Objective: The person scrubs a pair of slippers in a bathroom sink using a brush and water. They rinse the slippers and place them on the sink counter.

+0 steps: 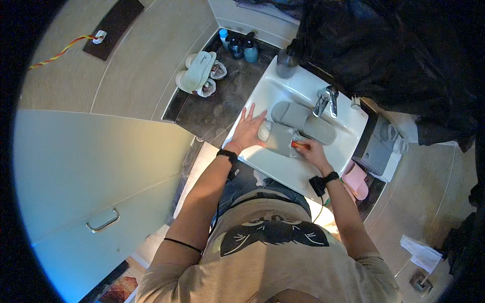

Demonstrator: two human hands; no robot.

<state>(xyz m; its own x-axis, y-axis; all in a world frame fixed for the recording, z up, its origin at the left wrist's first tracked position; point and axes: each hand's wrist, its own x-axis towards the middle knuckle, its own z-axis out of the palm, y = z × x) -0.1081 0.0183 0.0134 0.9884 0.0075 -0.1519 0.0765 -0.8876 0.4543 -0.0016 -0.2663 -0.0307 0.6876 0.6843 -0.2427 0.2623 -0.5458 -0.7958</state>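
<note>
A grey slipper (pixel 279 138) lies in the white sink (pixel 252 157), below a second grey slipper (pixel 291 114) that rests close to the faucet. My left hand (pixel 246 133) is at the near slipper's left end, its fingers stretched and spread, the thumb side against it. In my right hand (pixel 313 153) is a small red and yellow brush (pixel 296 144), pinched in closed fingers and pressed to the right end of the near slipper. Most of the brush, with its bristles, is hidden. Whitish wet patches show at both ends of that slipper.
A chrome faucet (pixel 327 101) and a dark bottle (pixel 287 63) stand on the sink's far rim. Pale slippers (pixel 198 71) are stacked on the dark counter (pixel 214 103) at left, near several bottles (pixel 250 50). A pink slipper (pixel 355 182) sits right of the sink.
</note>
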